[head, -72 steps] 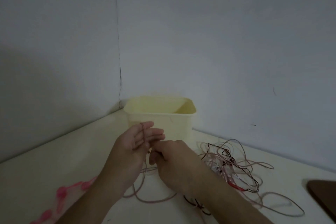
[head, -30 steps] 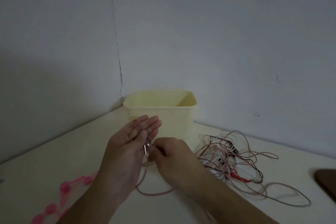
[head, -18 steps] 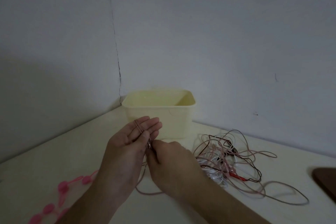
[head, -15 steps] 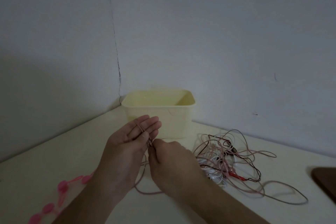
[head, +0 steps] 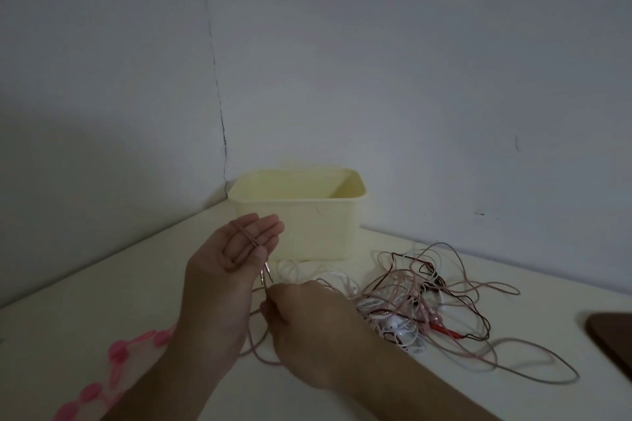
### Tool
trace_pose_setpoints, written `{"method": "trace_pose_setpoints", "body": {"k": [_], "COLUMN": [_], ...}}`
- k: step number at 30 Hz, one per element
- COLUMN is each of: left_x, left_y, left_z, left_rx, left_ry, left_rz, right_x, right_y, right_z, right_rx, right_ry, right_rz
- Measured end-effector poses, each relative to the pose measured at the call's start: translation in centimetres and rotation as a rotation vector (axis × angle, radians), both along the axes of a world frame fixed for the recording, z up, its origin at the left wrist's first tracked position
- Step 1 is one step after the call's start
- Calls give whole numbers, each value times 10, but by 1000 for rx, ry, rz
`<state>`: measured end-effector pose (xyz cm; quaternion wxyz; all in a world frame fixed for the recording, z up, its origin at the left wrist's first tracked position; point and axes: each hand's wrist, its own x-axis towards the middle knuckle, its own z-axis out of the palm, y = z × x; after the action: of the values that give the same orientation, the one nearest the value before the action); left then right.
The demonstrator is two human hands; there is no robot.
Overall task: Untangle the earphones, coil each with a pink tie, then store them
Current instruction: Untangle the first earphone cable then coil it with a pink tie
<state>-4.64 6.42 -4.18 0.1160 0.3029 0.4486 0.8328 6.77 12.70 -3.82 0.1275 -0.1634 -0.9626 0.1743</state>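
Fingers [head: 263, 232] of the left hand [head: 229, 263] lie straight and pressed side by side, palm up, with a thin dusty-pink earphone cord [head: 247, 238] wrapped across them in a couple of crossing turns. That hand is raised just in front of the yellow box [head: 307, 222], a smooth, pale plastic tub with rounded corners and an open top that stands in the corner where the two grey walls meet. From the little-finger side of the left hand the cord drops as a short doubled strand to the right hand [head: 307, 328], which is lower, nearer the camera than the box, back of the hand up. Its thumb and forefinger are curled and pinch the cord at their tips; the other fingers are tucked under and hidden.

Right of the box, on the matte cream tabletop [head: 102, 284], lies the tangle of earphones [head: 420, 304]: slack loops of thin wire in pale pink, white and dark brown or black, with a glossy white earbud and a short red piece among them. One long pink loop trails farthest from the box.

Left of the box and nearer the camera, partly behind the left forearm, lie the pink ties [head: 116, 362], soft-looking bright pink strips with round, bead-like lobes.

Far right of the box, a dark brown rounded slab [head: 612, 338] is cut off by the frame edge.
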Motion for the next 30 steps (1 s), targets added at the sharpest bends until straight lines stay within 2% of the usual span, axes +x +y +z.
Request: {"method": "trace_pose_setpoints", "body": {"k": [4,9,12,20,23,25,28,30], "left_x": [3,-4,-1,9,10,12,14,15], "left_y": [1,-1,-2,-1,-2,-5,-8,-7], "left_z": [-3,-5,-6,-3,1,5,10,13], "left_rx": [-47,-221,-289,-392,-374,-323,-129,-2], "left_ry": [78,219,171,143,101,6,-191,-243], "left_rz": [-8,-38,-191,-428,-480,-553,-618,-560], "right_x": [1,6,8,20,20,18,15,12], "right_y": [1,11,18,47,52,56,60,56], "right_z": [1,13,23,35,31,28,23,15], "right_rx": [15,15,31,48,6,-62,-235,-226], "right_ry": [-46,32,88,313,377,427,479,406], "right_rz": [36,-9,-31,-177,-160,-145,-127,-117]}}
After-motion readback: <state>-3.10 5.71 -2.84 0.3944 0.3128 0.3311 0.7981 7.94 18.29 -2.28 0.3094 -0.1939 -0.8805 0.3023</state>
